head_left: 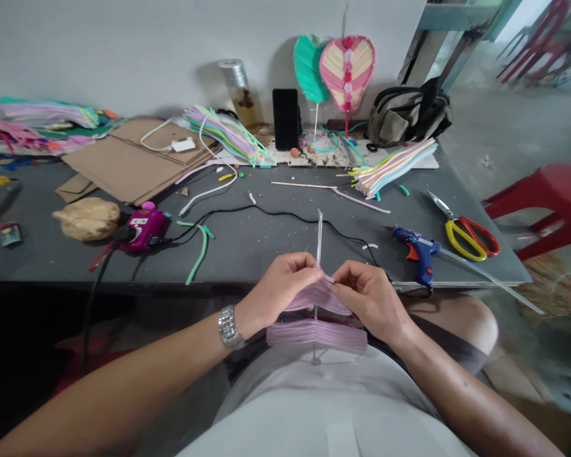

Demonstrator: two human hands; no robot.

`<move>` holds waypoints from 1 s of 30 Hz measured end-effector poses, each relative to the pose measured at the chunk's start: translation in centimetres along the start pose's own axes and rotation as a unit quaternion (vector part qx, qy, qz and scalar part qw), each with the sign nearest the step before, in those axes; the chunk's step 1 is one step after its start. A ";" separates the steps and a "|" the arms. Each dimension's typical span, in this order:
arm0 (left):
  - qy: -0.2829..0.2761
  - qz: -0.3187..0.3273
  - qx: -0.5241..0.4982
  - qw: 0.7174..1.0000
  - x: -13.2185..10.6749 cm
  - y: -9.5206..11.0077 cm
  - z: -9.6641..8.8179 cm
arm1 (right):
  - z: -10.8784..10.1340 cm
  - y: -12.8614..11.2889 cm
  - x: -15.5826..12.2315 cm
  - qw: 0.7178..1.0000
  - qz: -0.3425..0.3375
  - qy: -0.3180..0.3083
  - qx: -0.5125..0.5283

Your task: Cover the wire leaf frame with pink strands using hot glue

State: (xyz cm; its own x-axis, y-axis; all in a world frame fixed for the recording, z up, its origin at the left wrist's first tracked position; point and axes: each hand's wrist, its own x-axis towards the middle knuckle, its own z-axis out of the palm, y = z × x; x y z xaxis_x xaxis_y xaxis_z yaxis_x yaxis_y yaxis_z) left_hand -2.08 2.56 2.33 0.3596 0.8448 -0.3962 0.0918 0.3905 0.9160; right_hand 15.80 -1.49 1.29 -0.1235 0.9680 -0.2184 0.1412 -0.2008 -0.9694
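My left hand [283, 285], with a metal watch on the wrist, pinches a light purple pipe cleaner [328, 278] close to a thin upright stick [320, 238]. On the other side of the stick, my right hand [372, 299] grips the same pipe cleaner between thumb and fingertips. Just below the hands, a row of bent purple pipe cleaners [321, 301] spans the stick. Lower down, a second purple row [333, 334] crosses it in front of my shirt. Fingers partly hide the upper row.
A blue glue gun [417, 251] and scissors [464, 235] lie on the right of the table. Pipe cleaner bundles [394, 168], a phone [285, 119] and heart-shaped fans [347, 73] are at the back. A black cord [266, 211] runs from a purple power socket [145, 228].
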 end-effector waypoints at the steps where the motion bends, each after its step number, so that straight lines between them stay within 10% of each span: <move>1: -0.003 -0.001 -0.002 1.000 0.0 0.0 0.0 | 0.0 -0.1 0.0 1.000 -0.004 0.005 -0.006; 13: -0.001 0.010 0.017 1.000 0.2 -0.3 -0.3 | -0.4 0.0 0.0 1.000 -0.013 -0.018 0.006; 23: 0.019 0.181 0.088 0.979 -1.8 3.5 -2.6 | -1.9 -2.5 -0.5 0.977 -0.161 0.054 -0.132; 26: 0.059 0.263 0.087 0.959 -3.4 4.7 -3.6 | -3.0 -4.6 -1.2 0.912 -0.320 0.129 -0.221; 30: 0.121 0.247 -0.026 0.961 -3.9 3.8 -3.7 | -4.9 -5.3 -1.1 0.719 -0.555 0.211 -0.362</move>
State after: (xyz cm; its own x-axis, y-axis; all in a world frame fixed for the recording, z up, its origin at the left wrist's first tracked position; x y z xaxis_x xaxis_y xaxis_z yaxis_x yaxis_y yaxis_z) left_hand -6.53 2.10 7.15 0.1198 0.9897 0.0783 -0.0835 -0.0685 0.9941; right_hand 19.97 -0.77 7.26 -0.2678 0.4616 0.8457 0.6780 0.7139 -0.1750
